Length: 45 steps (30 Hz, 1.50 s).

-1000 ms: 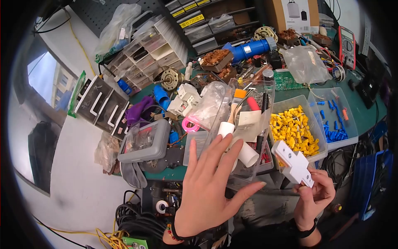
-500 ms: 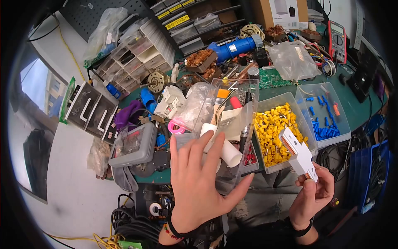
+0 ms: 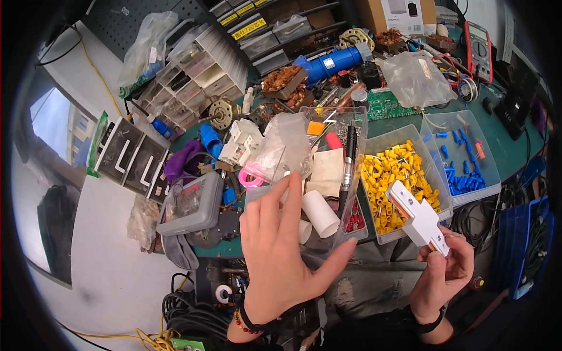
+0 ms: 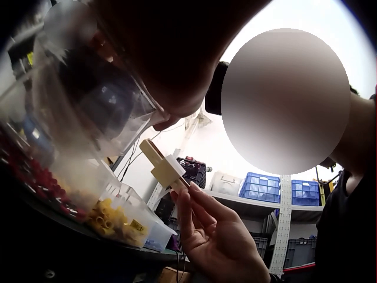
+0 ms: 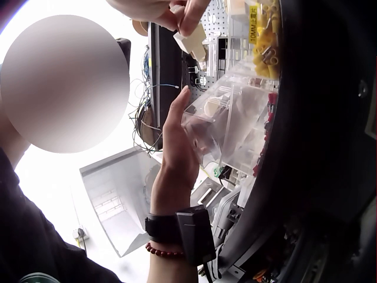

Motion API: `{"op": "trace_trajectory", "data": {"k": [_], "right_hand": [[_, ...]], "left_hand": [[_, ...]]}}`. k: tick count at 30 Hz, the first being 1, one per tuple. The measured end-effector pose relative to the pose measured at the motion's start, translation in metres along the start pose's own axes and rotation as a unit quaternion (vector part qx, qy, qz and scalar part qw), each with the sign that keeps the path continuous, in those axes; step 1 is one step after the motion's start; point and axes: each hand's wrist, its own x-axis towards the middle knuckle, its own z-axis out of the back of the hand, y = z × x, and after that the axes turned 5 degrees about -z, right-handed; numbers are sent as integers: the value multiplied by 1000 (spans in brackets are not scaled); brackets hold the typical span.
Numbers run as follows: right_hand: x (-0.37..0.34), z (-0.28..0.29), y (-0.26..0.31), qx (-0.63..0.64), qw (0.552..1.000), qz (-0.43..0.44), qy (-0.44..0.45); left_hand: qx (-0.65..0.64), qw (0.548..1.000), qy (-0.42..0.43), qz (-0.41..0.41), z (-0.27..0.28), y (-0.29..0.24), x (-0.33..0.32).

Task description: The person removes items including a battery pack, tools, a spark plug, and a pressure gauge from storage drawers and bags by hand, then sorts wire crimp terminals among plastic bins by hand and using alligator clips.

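Note:
In the head view my left hand is spread, palm down, over the near left part of a clear plastic box; whether it touches the box cannot be told. The box contains white tubes, a brown card, a black pen and a brush. My right hand pinches the lower end of a white stepped piece, raised in front of a bin of yellow terminals. The left wrist view shows the right hand gripping this piece between thumb and fingers.
A bin of blue terminals stands right of the yellow one. Behind lie a clear bag, a green circuit board and a blue connector. A grey case and drawer units stand at left.
The left hand's fingers have drawn closer together. Clear film that lay over the brown card and tubes no longer covers them. The right hand keeps its pinch on the white piece.

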Motion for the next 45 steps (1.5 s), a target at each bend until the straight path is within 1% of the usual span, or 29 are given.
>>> {"op": "trace_trajectory", "data": {"k": [16, 24, 34, 36, 40, 42, 45], "right_hand": [[1, 3, -1, 16, 1000, 2, 20], [1, 5, -2, 26, 998, 7, 49], [0, 4, -1, 43, 998, -5, 45], [-1, -2, 0, 1, 1000, -21, -5], [-1, 1, -1, -2, 1000, -19, -9], [0, 6, -1, 33, 998, 0, 47], [0, 7, -2, 25, 999, -1, 45]], "left_hand": [[-8, 1000, 3, -2, -3, 3, -2], [10, 1000, 5, -1, -5, 4, -3], [5, 1000, 2, -21, -5, 4, -3], [2, 1000, 6, -15, -4, 2, -3], [0, 1000, 13, -6, -2, 1, -3], [-22, 1000, -1, -1, -2, 3, -4], [-50, 998, -22, 10, -2, 4, -5]]}}
